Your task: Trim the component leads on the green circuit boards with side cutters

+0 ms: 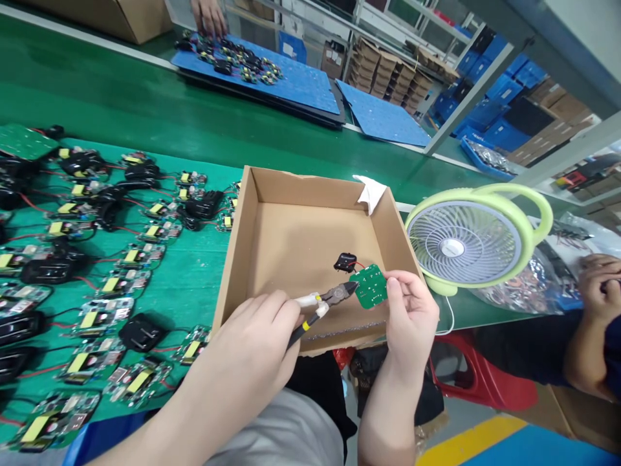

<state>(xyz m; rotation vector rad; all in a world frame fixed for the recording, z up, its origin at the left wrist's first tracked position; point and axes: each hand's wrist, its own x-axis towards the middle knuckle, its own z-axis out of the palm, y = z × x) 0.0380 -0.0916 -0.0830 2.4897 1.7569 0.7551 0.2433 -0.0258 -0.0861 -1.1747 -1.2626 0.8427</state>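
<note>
My left hand (264,333) is wrapped round the handles of a pair of cutting pliers (334,294). The jaws of the pliers meet the left edge of a green circuit board (371,288). Between thumb and fingers, my right hand (412,307) pinches that board by its right edge, solder side up. A red wire runs from the board to a black plug housing (345,262) just behind it. All of this is held over a shallow cardboard box (310,226), where dark clippings (347,330) lie along the near side.
Many circuit boards with black plugs (143,331) cover the green mat at left. A green fan (456,246) stands right of the box. Another person's hand (208,16) reaches over boards on a blue sheet (305,81); a further person's hand (601,285) is at far right.
</note>
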